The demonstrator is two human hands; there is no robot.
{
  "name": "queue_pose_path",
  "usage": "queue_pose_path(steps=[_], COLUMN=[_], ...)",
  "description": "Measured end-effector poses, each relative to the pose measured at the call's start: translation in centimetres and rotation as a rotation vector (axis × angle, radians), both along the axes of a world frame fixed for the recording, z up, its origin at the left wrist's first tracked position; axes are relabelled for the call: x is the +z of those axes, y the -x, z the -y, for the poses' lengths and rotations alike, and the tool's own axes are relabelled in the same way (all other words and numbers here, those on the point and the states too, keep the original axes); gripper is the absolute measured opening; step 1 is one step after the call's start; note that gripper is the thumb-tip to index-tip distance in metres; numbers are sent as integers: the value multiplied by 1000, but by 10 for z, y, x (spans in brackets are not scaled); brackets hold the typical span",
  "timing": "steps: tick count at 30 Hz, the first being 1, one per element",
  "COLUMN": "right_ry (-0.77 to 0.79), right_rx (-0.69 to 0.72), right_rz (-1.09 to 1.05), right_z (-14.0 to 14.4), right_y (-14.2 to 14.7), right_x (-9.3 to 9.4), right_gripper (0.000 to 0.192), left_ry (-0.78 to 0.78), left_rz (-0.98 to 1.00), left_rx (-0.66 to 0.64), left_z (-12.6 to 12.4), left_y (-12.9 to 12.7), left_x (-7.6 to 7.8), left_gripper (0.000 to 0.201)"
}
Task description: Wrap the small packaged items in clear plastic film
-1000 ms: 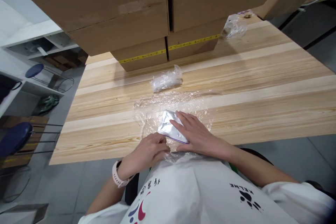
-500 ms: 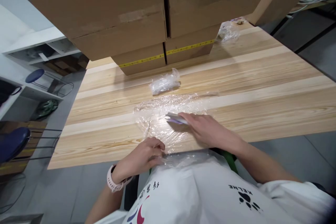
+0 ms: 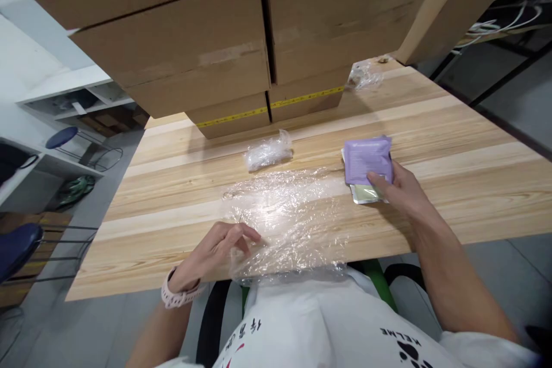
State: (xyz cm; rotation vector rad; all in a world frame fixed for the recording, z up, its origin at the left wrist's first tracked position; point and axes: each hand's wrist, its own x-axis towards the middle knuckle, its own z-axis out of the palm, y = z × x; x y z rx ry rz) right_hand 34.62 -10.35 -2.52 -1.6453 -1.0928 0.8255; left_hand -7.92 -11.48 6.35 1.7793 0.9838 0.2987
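The right hand (image 3: 403, 192) rests on a purple sachet (image 3: 368, 159) that lies flat on the wooden table (image 3: 452, 126), to the right of the spread sheet of cling film (image 3: 284, 218); the fingers (image 3: 382, 183) press down on the sachet's near edge and are only slightly curled, so it looks pinned under the fingertips rather than gripped, though whether the thumb hooks beneath it cannot be told; a second, pale green sachet (image 3: 366, 194) pokes out from under the purple one on the near side, just beside the fingertips; the purple sachet is close to square, with its slightly longer side running away from the person, so it extends from the fingers toward the stacked cardboard boxes (image 3: 224, 69); the left hand (image 3: 215, 250) lies well apart from both sachets, loosely open, fingertips touching the left near part of the cling film by the table's front edge and closing on nothing; the film sits between the two hands, crumpled and flat, its near edge hanging over the table edge toward the white shirt (image 3: 328, 328); of the two hands the right is plainly the nearer to the sachets, the left the nearer to the film; a small bunched plastic bag (image 3: 268, 152) lies beyond the film, near the boxes, touched by neither hand.
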Motion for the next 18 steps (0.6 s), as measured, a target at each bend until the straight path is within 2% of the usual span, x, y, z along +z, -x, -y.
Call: queue_pose_path(steps=[2, 4, 5, 8, 11, 13, 16, 18], right_ry=[25, 40, 46, 68, 76, 80, 82, 88], right_rx=[-83, -93, -89, -71, -71, -64, -66, -68], right_rz=[-73, -164, -217, -340, -367, -382, -424, -479], right_z=[5, 9, 11, 15, 16, 14, 12, 15], right_y=[-1, 2, 4, 10, 12, 13, 14, 13], right_x=[-2, -5, -7, -12, -15, -14, -8, 1], right_gripper=[44, 46, 49, 58, 60, 59, 57, 54], left_ry=[-61, -250, -361, -594, -643, -640, -653, -675], left_rz=[-35, -100, -134, -254, -389, -478, -540, -483], left_rx=[-138, -295, -329, -259, -195, -194, -197, -162], left_z=[-14, -28, -35, -54, -69, -73, -74, -74], left_y=[-20, -43, -53, -73, -80, -82, -86, -93], left_x=[-4, -14, -21, -42, -50, -49, -42, -32], left_gripper=[47, 37, 34, 40, 45, 37, 9, 13])
